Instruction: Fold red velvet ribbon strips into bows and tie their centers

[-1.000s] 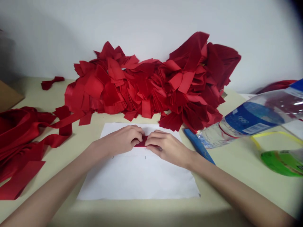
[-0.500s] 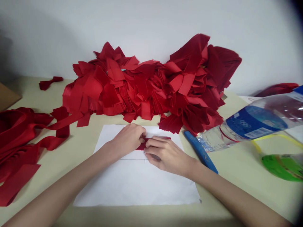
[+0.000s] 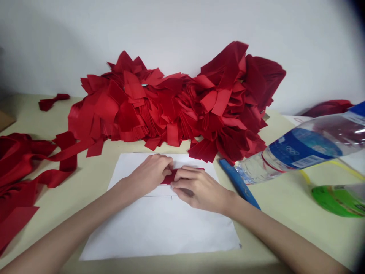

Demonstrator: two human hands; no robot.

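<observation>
A short strip of red ribbon (image 3: 169, 179) lies across the upper part of a white paper sheet (image 3: 159, 232) that has thin ruled lines. My left hand (image 3: 154, 169) is closed at the ribbon's left part, its fingers curled down onto it. Close beside it, my right hand (image 3: 199, 188) has bent fingers pressed together on the ribbon's right part. The fingertips of both hands nearly meet, and they hide much of the strip.
Behind the paper a large heap of red ribbon pieces (image 3: 159, 110) leans toward the wall. Long red ribbon (image 3: 17, 182) lies in loops at left. To the right are a blue bar-shaped object (image 3: 241, 186), a plastic bottle (image 3: 305, 146) lying tilted, and a green object (image 3: 339, 199).
The whole view has shifted slightly, so the heap and paper appear a little further left. Both hands stay on the red ribbon with almost the same finger pose.
</observation>
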